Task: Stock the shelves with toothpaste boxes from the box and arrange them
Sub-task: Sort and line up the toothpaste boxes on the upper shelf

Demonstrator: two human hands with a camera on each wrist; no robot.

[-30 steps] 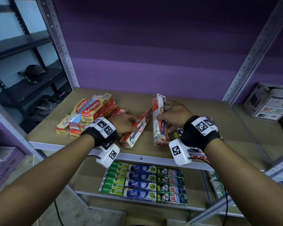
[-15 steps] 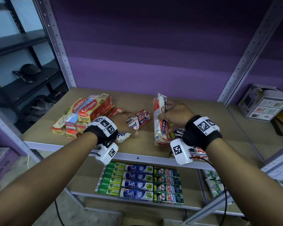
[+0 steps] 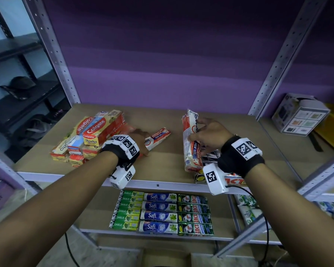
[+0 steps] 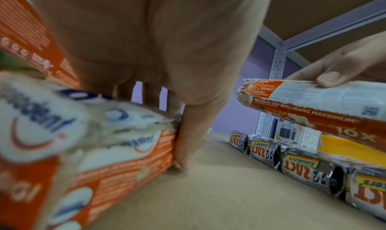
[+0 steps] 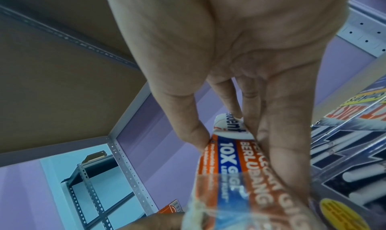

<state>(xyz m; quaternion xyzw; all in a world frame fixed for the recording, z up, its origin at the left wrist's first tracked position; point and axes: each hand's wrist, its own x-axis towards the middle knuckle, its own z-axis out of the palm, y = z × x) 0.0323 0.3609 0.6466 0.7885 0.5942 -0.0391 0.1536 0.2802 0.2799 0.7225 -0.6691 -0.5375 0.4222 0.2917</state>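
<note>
Orange-and-white cardboard marks the Pepsodent pack [image 3: 190, 139] our right hand [image 3: 210, 134] holds: a shrink-wrapped bundle of boxes stood on its long edge, running front to back on the shelf board [image 3: 162, 166]. Its wrap is crumpled at the ends, with a blue "10X" band showing in the right wrist view. Our right fingers [image 5: 288, 151] lie along one face while the thumb presses the opposite face, so the pack is pinched between them, its near end close to the shelf's front edge [image 3: 158, 185].

Our left hand [image 3: 138, 137] rests on a second Pepsodent pack [image 3: 158, 136] lying flat and angled on the board. In the left wrist view the thumb presses against its side and the other fingers curl over its top.

Left of that hand, touching or nearly touching the flat pack, sits a loose heap of Colgate boxes [image 3: 96, 132], reaching close to the shelf's left front corner. Wrapped Zact packs [image 4: 292, 164] lie in a row just right of the upright pack, under our right wrist, one overhanging the front edge.

Between the two Pepsodent packs we see bare board, and more of it behind everything up to the purple back wall [image 3: 162, 74]. On the shelf below, Darlie, Safi and Zact boxes [image 3: 160, 214] lie in neat rows.
</note>
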